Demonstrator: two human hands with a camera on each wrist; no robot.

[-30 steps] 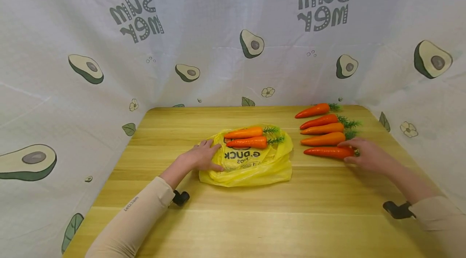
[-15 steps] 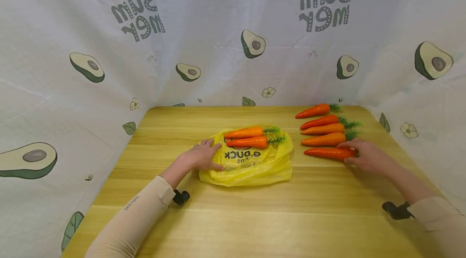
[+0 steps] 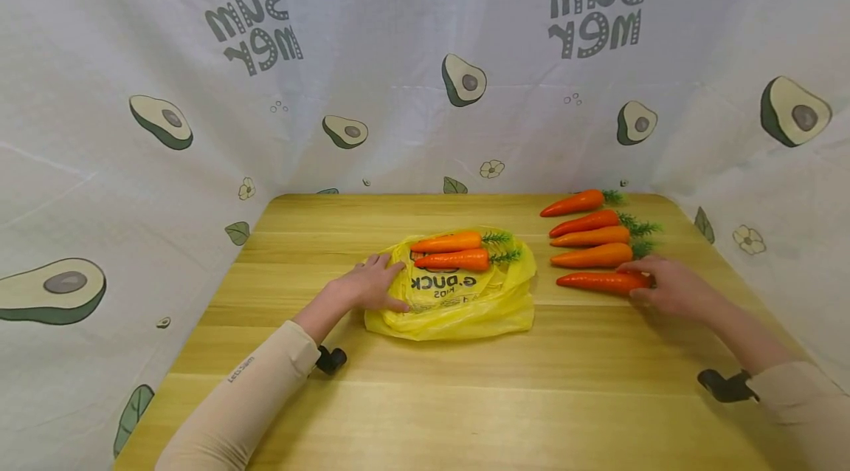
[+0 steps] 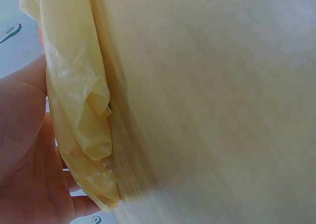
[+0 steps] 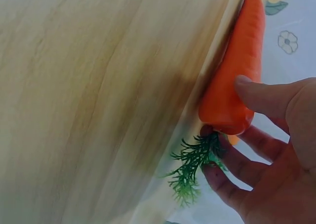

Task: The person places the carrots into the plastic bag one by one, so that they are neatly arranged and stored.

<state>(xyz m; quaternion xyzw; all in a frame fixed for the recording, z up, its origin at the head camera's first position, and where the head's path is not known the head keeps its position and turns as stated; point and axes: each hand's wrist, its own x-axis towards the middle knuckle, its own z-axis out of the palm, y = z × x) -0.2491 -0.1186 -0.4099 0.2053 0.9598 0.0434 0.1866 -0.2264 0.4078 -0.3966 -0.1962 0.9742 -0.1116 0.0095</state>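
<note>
The right hand (image 5: 286, 169) holds an orange carrot (image 5: 237, 61) (green fronds (image 5: 190, 167) at its thick end).

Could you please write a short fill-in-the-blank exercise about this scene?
The person's ____ hand rests on the wrinkled yellow plastic bag.
On that bag lie ____ long, tapered orange carrots.
To the bag's right lie ____ similar carrots, including one held in the other hand.
The mirrored black lettering on the bag reads G.____ KIDS.
Missing words: left; two; five; DUCK.
</note>
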